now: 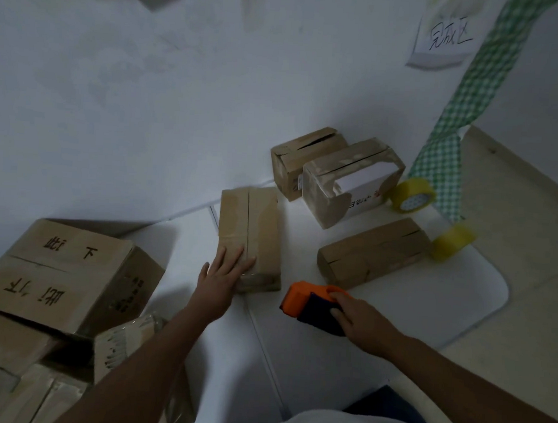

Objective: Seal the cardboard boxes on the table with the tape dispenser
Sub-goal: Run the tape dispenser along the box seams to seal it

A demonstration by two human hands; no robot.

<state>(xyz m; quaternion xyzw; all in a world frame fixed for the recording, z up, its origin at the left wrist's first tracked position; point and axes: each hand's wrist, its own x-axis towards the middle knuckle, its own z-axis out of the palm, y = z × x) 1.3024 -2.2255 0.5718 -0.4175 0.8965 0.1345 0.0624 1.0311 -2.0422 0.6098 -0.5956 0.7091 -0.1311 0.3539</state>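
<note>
A long brown cardboard box lies on the white table, its top seam running away from me. My left hand lies flat with straight fingers on the box's near end. To the right, my right hand grips the orange and dark tape dispenser, which rests on the table just right of that box. Three more small boxes sit further back right: one lying long, one wrapped in clear tape with a white label, and one behind it.
Two yellowish tape rolls stand at the table's right edge by a green checked strip. A stack of larger cartons fills the left side. A paper sign hangs on the white wall.
</note>
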